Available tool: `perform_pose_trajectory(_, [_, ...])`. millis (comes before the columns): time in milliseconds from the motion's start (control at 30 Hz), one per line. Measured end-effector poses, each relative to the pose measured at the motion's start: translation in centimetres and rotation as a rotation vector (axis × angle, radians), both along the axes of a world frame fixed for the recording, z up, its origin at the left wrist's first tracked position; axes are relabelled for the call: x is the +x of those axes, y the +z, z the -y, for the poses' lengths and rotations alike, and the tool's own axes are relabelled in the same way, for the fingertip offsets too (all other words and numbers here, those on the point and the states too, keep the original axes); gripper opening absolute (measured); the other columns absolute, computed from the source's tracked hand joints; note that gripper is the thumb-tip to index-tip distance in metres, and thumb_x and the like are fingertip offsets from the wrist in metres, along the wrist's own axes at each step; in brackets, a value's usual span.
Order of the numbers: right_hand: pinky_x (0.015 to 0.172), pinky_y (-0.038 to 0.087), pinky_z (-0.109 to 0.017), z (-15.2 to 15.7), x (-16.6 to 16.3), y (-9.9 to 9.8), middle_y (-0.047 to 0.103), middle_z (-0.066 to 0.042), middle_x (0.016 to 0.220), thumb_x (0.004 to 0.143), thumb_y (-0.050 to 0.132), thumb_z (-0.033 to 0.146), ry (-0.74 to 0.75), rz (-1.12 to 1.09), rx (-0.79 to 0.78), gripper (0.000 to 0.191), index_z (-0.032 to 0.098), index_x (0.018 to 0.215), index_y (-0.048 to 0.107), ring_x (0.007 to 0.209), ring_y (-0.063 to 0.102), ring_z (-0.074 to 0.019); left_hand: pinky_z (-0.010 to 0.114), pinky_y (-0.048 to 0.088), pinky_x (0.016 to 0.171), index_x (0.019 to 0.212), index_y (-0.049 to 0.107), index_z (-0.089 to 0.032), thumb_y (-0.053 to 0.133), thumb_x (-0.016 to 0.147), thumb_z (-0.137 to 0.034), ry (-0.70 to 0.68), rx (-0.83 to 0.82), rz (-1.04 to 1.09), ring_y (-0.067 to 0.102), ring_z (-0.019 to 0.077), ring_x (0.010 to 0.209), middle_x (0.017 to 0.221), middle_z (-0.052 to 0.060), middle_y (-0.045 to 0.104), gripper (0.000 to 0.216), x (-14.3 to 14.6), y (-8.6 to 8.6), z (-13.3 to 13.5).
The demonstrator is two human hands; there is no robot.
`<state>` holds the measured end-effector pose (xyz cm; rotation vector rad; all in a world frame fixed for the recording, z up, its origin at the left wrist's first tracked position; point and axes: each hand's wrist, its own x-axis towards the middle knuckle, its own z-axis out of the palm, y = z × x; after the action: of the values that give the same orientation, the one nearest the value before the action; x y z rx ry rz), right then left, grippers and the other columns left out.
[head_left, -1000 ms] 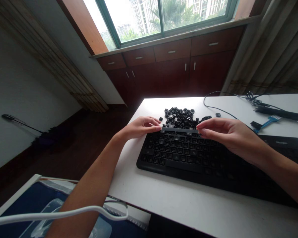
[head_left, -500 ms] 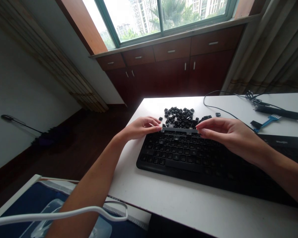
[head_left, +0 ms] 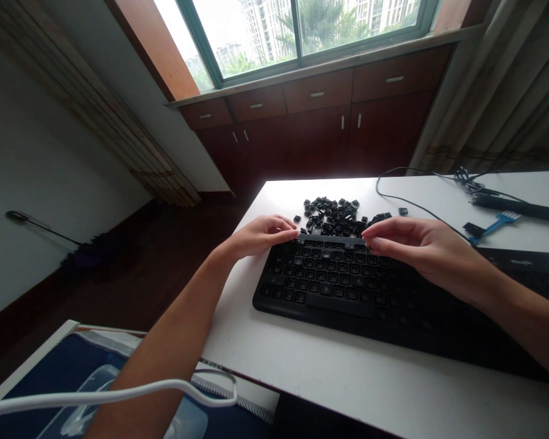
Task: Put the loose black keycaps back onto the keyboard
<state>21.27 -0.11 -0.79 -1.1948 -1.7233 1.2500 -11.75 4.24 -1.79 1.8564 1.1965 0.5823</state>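
Note:
A black keyboard (head_left: pixel 338 308) lies on the white table, with many keys missing and bare sockets showing. My left hand (head_left: pixel 258 238) is at its upper left corner, thumb and fingers drawn together at the back edge; anything between the tips is hidden. Over the upper middle of the keyboard, my right hand (head_left: pixel 414 244) has thumb and forefinger pinched together at the top key row. Whatever small thing is in that pinch is too dark to make out. Just behind the keyboard lies a loose pile of black keycaps (head_left: pixel 333 213), close to the fingertips of both hands.
A single keycap (head_left: pixel 403 211) lies apart on the table (head_left: pixel 274 341). To the right are a blue brush (head_left: pixel 496 225), a black cable (head_left: pixel 421 204) and a long black object (head_left: pixel 521 206). A white tube (head_left: pixel 96 398) crosses below my left forearm, over a blue fabric item (head_left: pixel 50 372).
Both hands hold almost the same position at the keyboard's back edge. The whole view has shifted very slightly; the keyboard and the keycap pile stay as they were.

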Motion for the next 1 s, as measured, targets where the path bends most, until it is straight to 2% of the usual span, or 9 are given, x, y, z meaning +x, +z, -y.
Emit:
perform_pose_trajectory(167, [0.093,0.055,-0.041,-0.04,-0.03,-0.01,0.078,-0.006,0.102,0.076,0.077,0.052,-0.007,0.001,-0.006,0.035,0.026,0.101,0.078,0.096,0.073,-0.0253,0.037,0.043,0.102,0.083,0.077,-0.021,0.07,0.083,-0.054,0.082,-0.102,0.018,0.062,0.0233,0.112,0.115,0.007,0.071,0.034,-0.15,-0.19,-0.27])
perform_pose_trajectory(333, [0.093,0.055,-0.04,-0.01,-0.02,-0.03,0.078,-0.006,0.102,0.076,0.078,0.052,-0.004,-0.003,-0.004,0.036,0.026,0.101,0.078,0.096,0.073,-0.0249,0.037,0.045,0.096,0.083,0.076,-0.02,0.072,0.08,-0.058,0.116,-0.093,-0.044,0.063,0.0241,0.107,0.11,0.008,0.072,0.038,-0.07,-0.23,-0.22])
perform_pose_trajectory(700, [0.093,0.055,-0.045,0.03,-0.03,0.08,0.078,-0.008,0.103,0.075,0.078,0.051,-0.006,0.003,-0.011,0.039,0.024,0.103,0.078,0.096,0.073,-0.0279,0.032,0.051,0.085,0.091,0.071,-0.017,0.063,0.089,-0.053,-0.046,0.147,-0.092,0.062,0.02,0.103,0.118,0.01,0.063,0.037,-0.05,-0.23,0.07])
perform_pose_trajectory(1000, [0.093,0.056,-0.043,-0.01,-0.04,0.04,0.078,-0.007,0.103,0.075,0.078,0.053,0.003,0.015,-0.009,0.039,0.026,0.103,0.079,0.096,0.073,-0.0269,0.026,0.046,0.068,0.108,0.07,-0.017,0.067,0.088,-0.051,-0.069,0.102,-0.067,0.06,0.0142,0.084,0.105,0.007,0.069,0.039,-0.26,-0.64,-0.19])
